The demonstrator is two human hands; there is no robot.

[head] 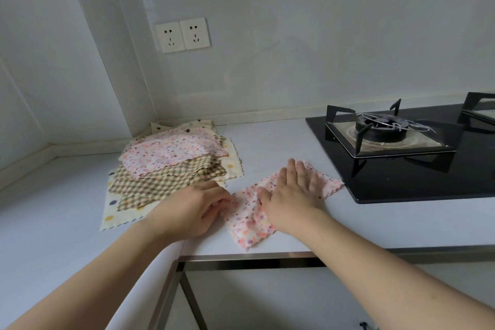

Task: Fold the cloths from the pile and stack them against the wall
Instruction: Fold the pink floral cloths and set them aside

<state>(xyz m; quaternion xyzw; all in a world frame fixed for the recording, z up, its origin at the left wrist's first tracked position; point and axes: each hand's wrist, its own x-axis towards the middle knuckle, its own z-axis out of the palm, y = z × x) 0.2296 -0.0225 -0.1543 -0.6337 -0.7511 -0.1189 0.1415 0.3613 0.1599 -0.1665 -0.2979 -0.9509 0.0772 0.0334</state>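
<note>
A pink floral cloth lies partly folded on the white counter near its front edge. My right hand presses flat on it with straight fingers. My left hand has its fingers curled at the cloth's left edge and pinches it there. To the left, a pile of cloths sits in the corner: a pink floral one on top, green checked ones under it, and a cream dotted one at the bottom.
A black gas hob with a burner and pan supports fills the right of the counter, close to the cloth's far corner. Two wall sockets sit above the pile. The counter's front edge runs just below the cloth.
</note>
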